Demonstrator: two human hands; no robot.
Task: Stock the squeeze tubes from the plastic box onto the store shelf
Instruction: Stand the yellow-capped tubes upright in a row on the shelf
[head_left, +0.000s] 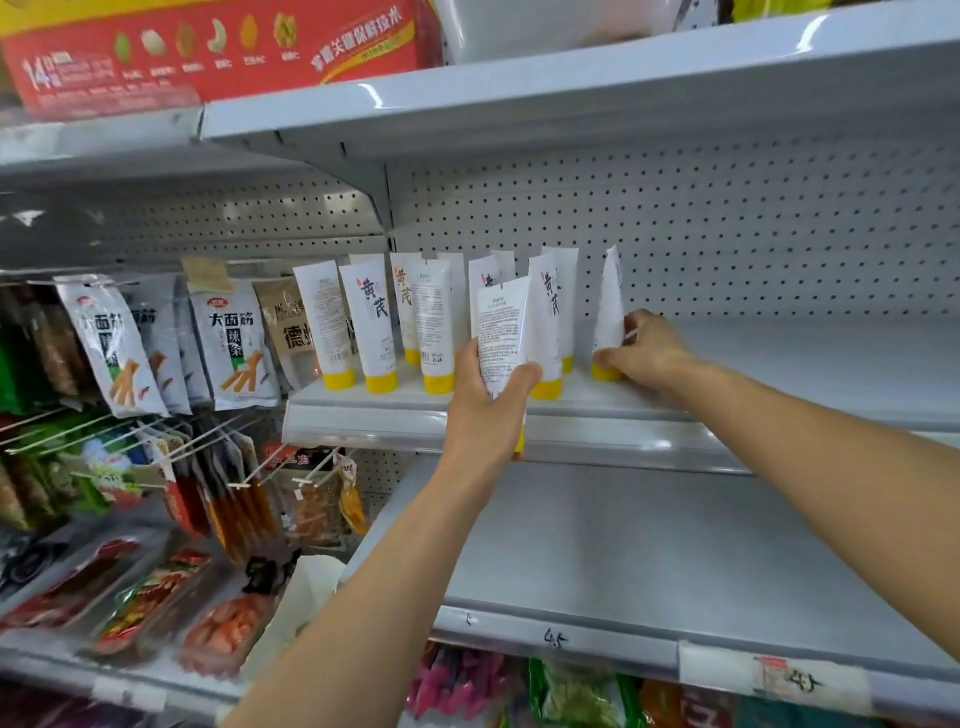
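Note:
Several white squeeze tubes (376, 332) with yellow caps stand cap-down on the store shelf (779, 374), bunched at its left end. My left hand (485, 400) is raised in front of the shelf edge and grips one more tube (501, 327) upright. My right hand (649, 351) rests on the shelf and holds the rightmost tube (609, 306) near its yellow cap, standing cap-down and seen edge-on. The plastic box is out of view.
The shelf stretches bare to the right of the tubes, and a wider bare shelf (675, 545) lies below. Snack packets (234, 343) hang on pegs to the left. A red carton (218, 47) sits on the top shelf.

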